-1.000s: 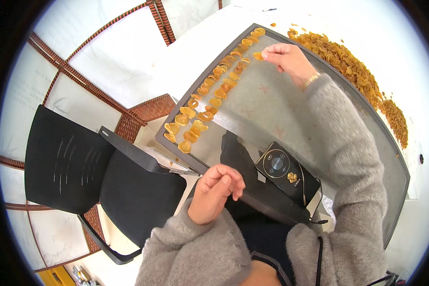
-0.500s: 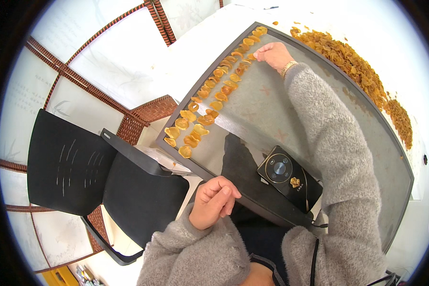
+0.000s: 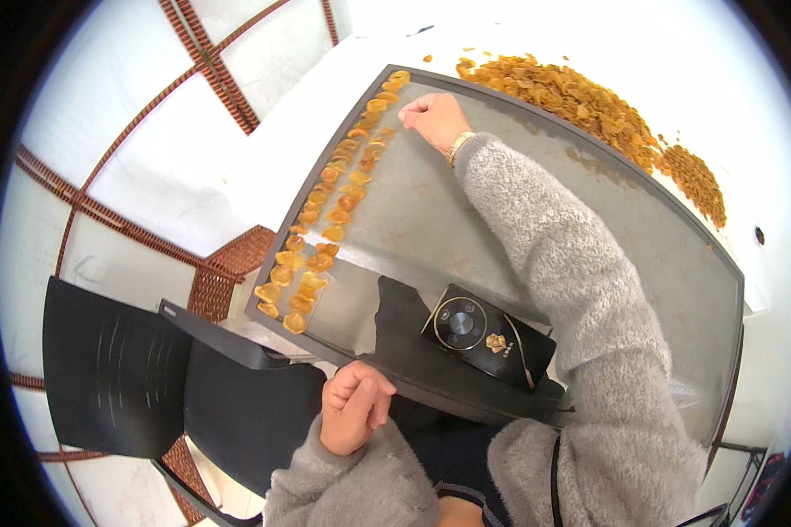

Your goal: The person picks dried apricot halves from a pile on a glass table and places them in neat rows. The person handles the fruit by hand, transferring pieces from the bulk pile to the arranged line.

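Two slanting rows of dried amber-yellow slices (image 3: 337, 215) lie along the left side of a large grey tray-like surface (image 3: 466, 220) with a dark rim. At the far end of the inner row, my right hand (image 3: 435, 121) is above the surface with thumb and fingertips pinched together. Whatever sits in that pinch, if anything, is too small to make out. My left hand (image 3: 356, 408) is by the near rim, fingers curled in and thumb laid over them; its palm is hidden.
A big heap of the same slices (image 3: 571, 97) spreads beyond the far rim, tapering into smaller bits (image 3: 694, 180). A black panel with a round dial (image 3: 488, 334) lies near me on the tray. At left stand a black chair (image 3: 114, 360) and a wicker-framed screen (image 3: 141, 149).
My view has shifted, so the tray appears further left and lower. The slice pinched in my right hand no longer shows clearly, and the hand is slightly off the row's end. My left hand stays curled.
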The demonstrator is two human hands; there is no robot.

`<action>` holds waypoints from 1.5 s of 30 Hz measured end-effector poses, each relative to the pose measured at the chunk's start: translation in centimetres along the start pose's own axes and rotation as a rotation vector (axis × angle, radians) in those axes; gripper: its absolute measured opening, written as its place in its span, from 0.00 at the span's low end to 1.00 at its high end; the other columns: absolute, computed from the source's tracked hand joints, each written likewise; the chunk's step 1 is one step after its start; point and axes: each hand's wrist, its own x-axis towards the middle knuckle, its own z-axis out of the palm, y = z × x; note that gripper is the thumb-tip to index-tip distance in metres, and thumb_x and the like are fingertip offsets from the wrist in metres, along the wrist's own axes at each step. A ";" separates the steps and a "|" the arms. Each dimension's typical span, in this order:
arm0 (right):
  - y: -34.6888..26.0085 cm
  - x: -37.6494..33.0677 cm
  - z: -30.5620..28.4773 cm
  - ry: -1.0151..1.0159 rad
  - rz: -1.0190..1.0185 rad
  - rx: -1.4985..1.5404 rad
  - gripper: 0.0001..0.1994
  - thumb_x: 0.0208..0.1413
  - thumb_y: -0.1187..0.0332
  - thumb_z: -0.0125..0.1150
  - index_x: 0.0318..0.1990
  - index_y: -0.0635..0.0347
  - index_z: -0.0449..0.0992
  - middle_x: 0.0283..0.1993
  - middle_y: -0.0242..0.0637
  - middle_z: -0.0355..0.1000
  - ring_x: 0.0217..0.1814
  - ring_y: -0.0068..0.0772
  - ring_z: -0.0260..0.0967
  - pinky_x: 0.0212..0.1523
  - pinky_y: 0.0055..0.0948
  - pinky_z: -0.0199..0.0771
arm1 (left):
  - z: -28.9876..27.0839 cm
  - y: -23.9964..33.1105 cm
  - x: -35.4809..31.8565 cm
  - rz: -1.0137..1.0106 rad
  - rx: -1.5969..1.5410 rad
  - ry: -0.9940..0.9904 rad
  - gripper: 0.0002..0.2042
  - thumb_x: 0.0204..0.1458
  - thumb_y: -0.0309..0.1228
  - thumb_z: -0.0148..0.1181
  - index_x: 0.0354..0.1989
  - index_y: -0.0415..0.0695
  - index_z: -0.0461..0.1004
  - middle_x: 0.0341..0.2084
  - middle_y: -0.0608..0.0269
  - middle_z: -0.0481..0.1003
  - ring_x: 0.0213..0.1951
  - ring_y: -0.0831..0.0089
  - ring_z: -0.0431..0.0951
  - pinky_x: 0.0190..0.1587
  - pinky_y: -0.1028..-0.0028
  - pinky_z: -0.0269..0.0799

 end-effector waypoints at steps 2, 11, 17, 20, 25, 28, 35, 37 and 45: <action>1.0 0.5 -2.6 0.164 -0.150 -0.125 0.09 0.52 0.65 0.63 0.34 0.60 0.85 0.35 0.41 0.81 0.37 0.37 0.79 0.45 0.34 0.77 | 0.0 0.0 -0.1 -0.009 0.004 0.000 0.11 0.66 0.30 0.47 0.34 0.37 0.72 0.13 0.66 0.68 0.14 0.84 0.60 0.19 0.82 0.53; 6.5 1.2 -18.9 0.376 0.415 -0.953 0.31 0.60 0.42 0.54 0.67 0.43 0.66 0.72 0.44 0.57 0.74 0.49 0.51 0.69 0.59 0.53 | 0.2 0.0 0.3 -0.008 0.040 -0.029 0.11 0.66 0.29 0.47 0.34 0.36 0.72 0.13 0.65 0.69 0.15 0.83 0.62 0.20 0.81 0.55; 8.6 1.6 -19.9 0.317 0.399 -0.887 0.28 0.62 0.42 0.52 0.65 0.41 0.67 0.70 0.43 0.57 0.72 0.49 0.52 0.67 0.58 0.55 | 0.7 0.4 -0.3 -0.047 0.094 -0.021 0.11 0.66 0.30 0.48 0.34 0.37 0.73 0.14 0.65 0.70 0.16 0.84 0.63 0.20 0.82 0.56; 9.5 2.2 -20.0 0.322 0.359 -0.867 0.22 0.64 0.49 0.52 0.61 0.45 0.70 0.63 0.44 0.63 0.66 0.50 0.59 0.63 0.52 0.62 | 1.1 0.6 -0.4 -0.042 0.121 -0.004 0.11 0.66 0.30 0.48 0.34 0.37 0.73 0.15 0.66 0.71 0.16 0.84 0.62 0.20 0.82 0.55; 12.3 3.7 -21.1 0.322 0.171 -0.834 0.15 0.65 0.57 0.53 0.51 0.54 0.75 0.54 0.50 0.70 0.57 0.54 0.66 0.59 0.47 0.68 | 1.3 0.7 -0.7 -0.048 0.152 0.006 0.10 0.66 0.30 0.48 0.35 0.38 0.73 0.15 0.66 0.71 0.16 0.85 0.62 0.19 0.83 0.55; 13.5 3.9 -22.2 0.450 0.064 -0.775 0.14 0.65 0.59 0.53 0.46 0.59 0.77 0.49 0.52 0.72 0.54 0.55 0.69 0.57 0.48 0.68 | 1.6 1.0 -0.7 -0.066 0.162 0.008 0.10 0.66 0.30 0.48 0.35 0.38 0.73 0.15 0.66 0.71 0.15 0.85 0.62 0.19 0.83 0.56; 14.1 3.4 -26.1 0.665 0.142 -0.274 0.13 0.62 0.64 0.55 0.43 0.66 0.79 0.36 0.43 0.78 0.40 0.39 0.74 0.46 0.39 0.72 | 2.8 1.0 -0.8 -0.082 0.130 0.026 0.10 0.66 0.29 0.47 0.34 0.38 0.72 0.14 0.66 0.69 0.14 0.84 0.61 0.19 0.82 0.56; 11.4 2.4 -24.1 0.591 0.216 0.244 0.10 0.60 0.68 0.58 0.41 0.67 0.78 0.29 0.34 0.74 0.32 0.24 0.68 0.35 0.26 0.70 | 3.1 1.1 -0.9 -0.078 0.082 0.032 0.11 0.67 0.30 0.46 0.36 0.39 0.72 0.14 0.66 0.67 0.14 0.83 0.60 0.19 0.82 0.55; 0.6 -10.2 -20.1 -0.172 0.248 0.947 0.07 0.64 0.69 0.56 0.38 0.65 0.73 0.31 0.32 0.70 0.28 0.20 0.66 0.26 0.15 0.73 | 6.8 1.1 0.8 -0.324 -0.267 -0.143 0.14 0.69 0.38 0.42 0.39 0.43 0.71 0.19 0.67 0.68 0.17 0.82 0.59 0.19 0.81 0.54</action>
